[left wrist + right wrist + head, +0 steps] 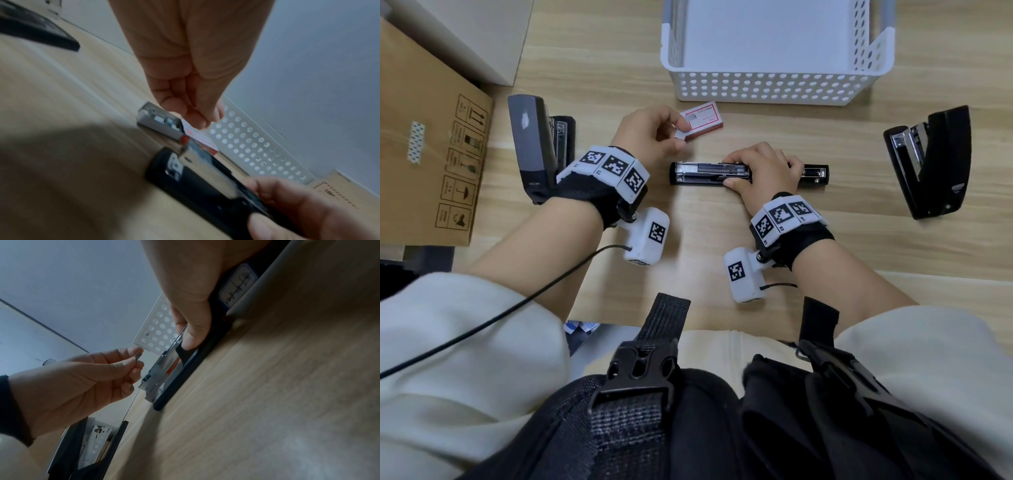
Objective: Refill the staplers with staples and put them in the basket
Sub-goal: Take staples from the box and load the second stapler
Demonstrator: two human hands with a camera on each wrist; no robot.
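Right hand (763, 171) curled over opened stapler (709, 173), pinning it flat on desk; left hand (650, 132) pinches staple strip (138, 355) just above the tray, staple box (700, 120) beyond fingertips; judged best: keep the strip level, seat legs-down in the channel.

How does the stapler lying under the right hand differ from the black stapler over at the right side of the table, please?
The middle stapler is folded out flat along the table, its metal staple channel facing up; the right stapler is only partly hinged open, in a V. The right hand grips the middle stapler, while nothing touches the right stapler. The middle stapler lies crosswise in front of the person; the right stapler points roughly away. Both are black, opened, and outside the white basket.
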